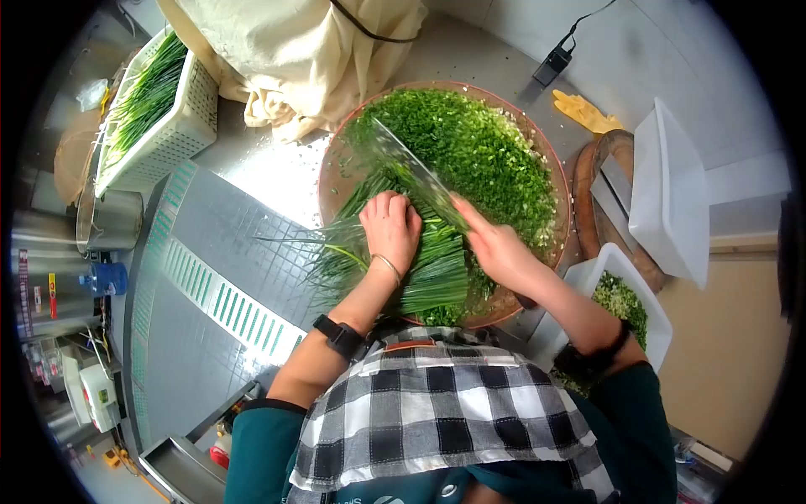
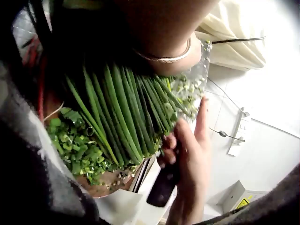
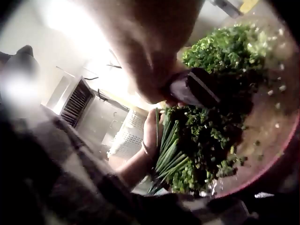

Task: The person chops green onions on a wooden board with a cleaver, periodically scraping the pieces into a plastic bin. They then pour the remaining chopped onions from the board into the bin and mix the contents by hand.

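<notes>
My left hand [image 1: 391, 228] grips a thick bundle of long green onions [image 1: 438, 281], fingers curled over its top. Cut ends of the bundle face right, while loose tips trail to the left. In my right hand [image 1: 502, 254] is a cleaver, its broad blade [image 1: 413, 168] tilted beside the left fingers and blurred near its tip. The forefinger lies along the blade; the dark handle [image 2: 164, 185] shows below the palm in the left wrist view. Chopped green onions [image 1: 487, 155] are heaped across the round board [image 1: 332, 189], which has a red rim.
A white perforated basket [image 1: 191, 109] of whole green onions stands at the far left. To the right, a white tub [image 1: 651, 336] holds chopped greens. Behind it are another white bin [image 1: 667, 197], a wooden block [image 1: 588, 172] and a yellow glove [image 1: 583, 111]. Beige cloth [image 1: 311, 50] covers something behind the board.
</notes>
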The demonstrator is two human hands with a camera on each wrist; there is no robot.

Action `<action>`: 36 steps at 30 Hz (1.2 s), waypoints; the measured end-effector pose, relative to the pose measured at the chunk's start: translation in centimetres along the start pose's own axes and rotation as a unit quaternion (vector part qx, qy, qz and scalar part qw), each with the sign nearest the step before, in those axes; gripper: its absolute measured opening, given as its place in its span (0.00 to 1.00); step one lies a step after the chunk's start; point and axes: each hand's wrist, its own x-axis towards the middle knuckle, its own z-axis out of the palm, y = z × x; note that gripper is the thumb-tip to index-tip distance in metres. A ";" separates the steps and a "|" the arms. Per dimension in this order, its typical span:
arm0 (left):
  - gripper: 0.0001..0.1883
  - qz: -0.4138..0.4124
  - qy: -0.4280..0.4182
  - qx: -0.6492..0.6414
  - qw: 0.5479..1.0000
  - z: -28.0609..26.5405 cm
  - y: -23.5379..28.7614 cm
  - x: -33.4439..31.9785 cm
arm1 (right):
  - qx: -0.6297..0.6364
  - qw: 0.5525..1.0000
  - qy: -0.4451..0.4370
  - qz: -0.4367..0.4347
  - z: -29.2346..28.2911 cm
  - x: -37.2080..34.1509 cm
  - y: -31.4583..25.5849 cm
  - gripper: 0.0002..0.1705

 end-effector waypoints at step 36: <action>0.10 -0.004 0.001 -0.017 1.000 0.1 -0.2 0.1 | -0.020 0.997 0.047 -0.057 2.2 3.7 0.9 0.37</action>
